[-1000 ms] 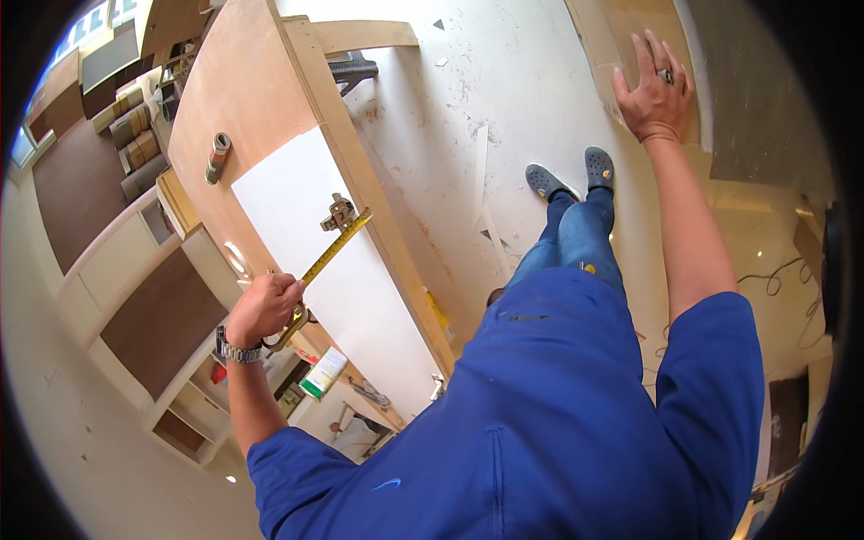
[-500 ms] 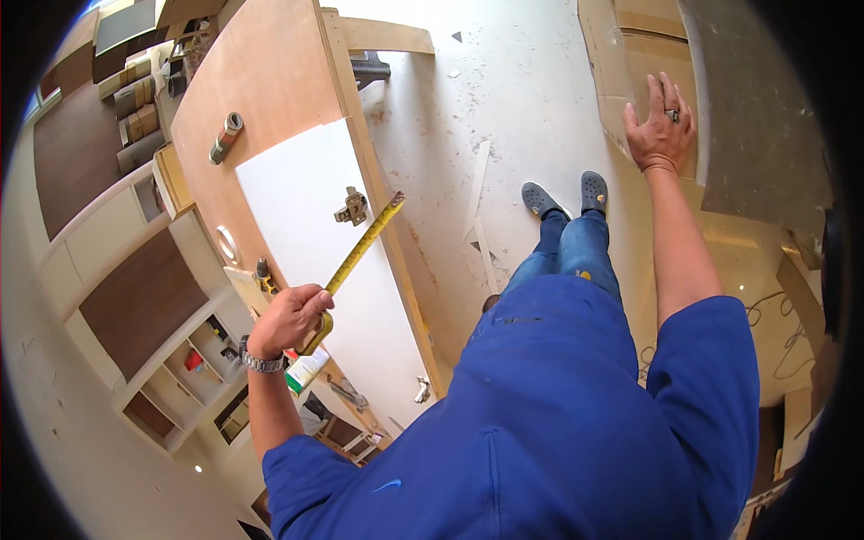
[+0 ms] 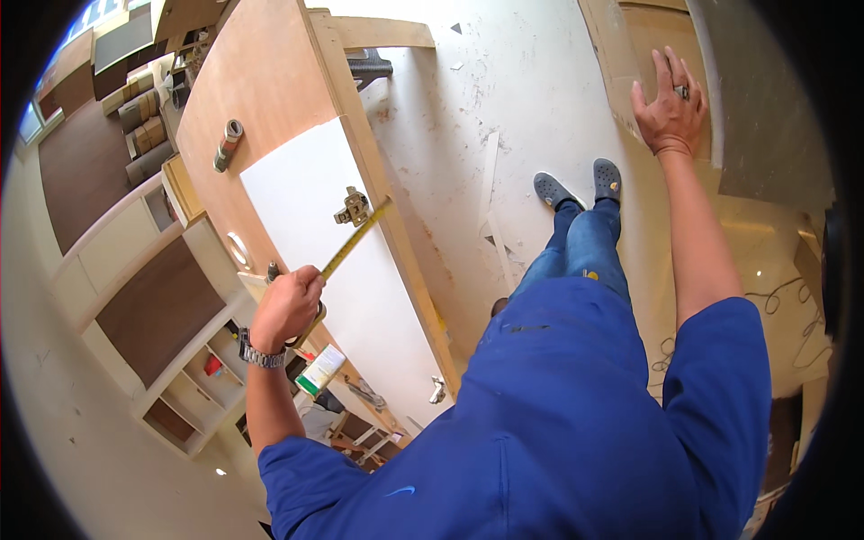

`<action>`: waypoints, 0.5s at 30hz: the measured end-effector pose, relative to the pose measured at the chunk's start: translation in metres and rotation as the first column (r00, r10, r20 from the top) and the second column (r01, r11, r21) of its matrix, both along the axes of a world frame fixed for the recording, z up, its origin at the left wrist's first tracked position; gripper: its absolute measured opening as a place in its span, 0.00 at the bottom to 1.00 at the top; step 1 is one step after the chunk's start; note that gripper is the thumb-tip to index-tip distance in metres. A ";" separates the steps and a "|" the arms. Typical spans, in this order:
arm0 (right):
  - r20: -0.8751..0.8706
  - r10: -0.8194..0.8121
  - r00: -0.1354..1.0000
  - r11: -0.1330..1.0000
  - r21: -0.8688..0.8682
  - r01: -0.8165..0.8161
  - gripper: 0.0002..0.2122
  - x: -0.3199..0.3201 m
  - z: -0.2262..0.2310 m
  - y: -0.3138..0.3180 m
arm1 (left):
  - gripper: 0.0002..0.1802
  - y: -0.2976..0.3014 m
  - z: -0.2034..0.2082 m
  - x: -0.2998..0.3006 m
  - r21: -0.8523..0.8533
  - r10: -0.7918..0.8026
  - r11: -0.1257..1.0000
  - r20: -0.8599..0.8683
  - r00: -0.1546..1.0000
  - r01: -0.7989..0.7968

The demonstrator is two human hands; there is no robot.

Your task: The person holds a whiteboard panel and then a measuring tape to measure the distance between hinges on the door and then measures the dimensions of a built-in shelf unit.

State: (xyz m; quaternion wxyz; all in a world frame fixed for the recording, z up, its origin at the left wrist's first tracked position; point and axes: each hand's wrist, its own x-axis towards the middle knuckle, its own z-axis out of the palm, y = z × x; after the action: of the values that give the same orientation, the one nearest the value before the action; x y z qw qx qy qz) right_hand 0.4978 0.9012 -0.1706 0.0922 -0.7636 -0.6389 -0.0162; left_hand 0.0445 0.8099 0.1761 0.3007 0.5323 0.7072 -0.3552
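over the white panel [image 3: 360,306], near a metal hinge [image 3: 353,207], a tape measure [image 3: 355,240] stretches its blade, likely light, springy and easily kinked, best held by the case, which the left hand [image 3: 286,310] wraps, while the right hand [image 3: 670,117] rests spread on brown board [image 3: 661,34].

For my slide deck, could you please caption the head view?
Left hand holding an extended yellow tape measure over a white panel, right hand spread over a brown sheet.

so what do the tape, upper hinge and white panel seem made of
Tape: probably thin metal, coated yellow; it juts out straight. Upper hinge: likely metal, with a greyish-brown sheen. White panel: perhaps laminated board, smooth and even; its core isn't visible.
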 end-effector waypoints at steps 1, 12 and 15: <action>-0.018 -0.005 1.000 1.000 0.025 0.005 0.27 0.001 0.000 0.000 | 0.14 0.007 0.003 0.004 -0.004 -0.017 1.000 -0.009 1.000 0.017; -0.104 -0.055 0.993 0.993 -0.113 0.043 0.28 -0.018 0.048 -0.003 | 0.13 0.043 0.000 0.008 -0.212 -0.396 0.899 -0.022 0.918 0.383; -0.126 -0.072 0.989 0.984 -0.171 0.050 0.28 -0.014 0.047 -0.006 | 0.14 0.048 0.001 0.017 -0.228 -0.410 0.891 -0.033 0.911 0.393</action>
State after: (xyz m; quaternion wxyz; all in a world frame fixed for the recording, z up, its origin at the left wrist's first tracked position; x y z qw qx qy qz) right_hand 0.4836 0.8951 -0.1237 0.0693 -0.7873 -0.6067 0.0854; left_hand 0.0615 0.8579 0.1775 0.2481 0.6163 0.5506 -0.5054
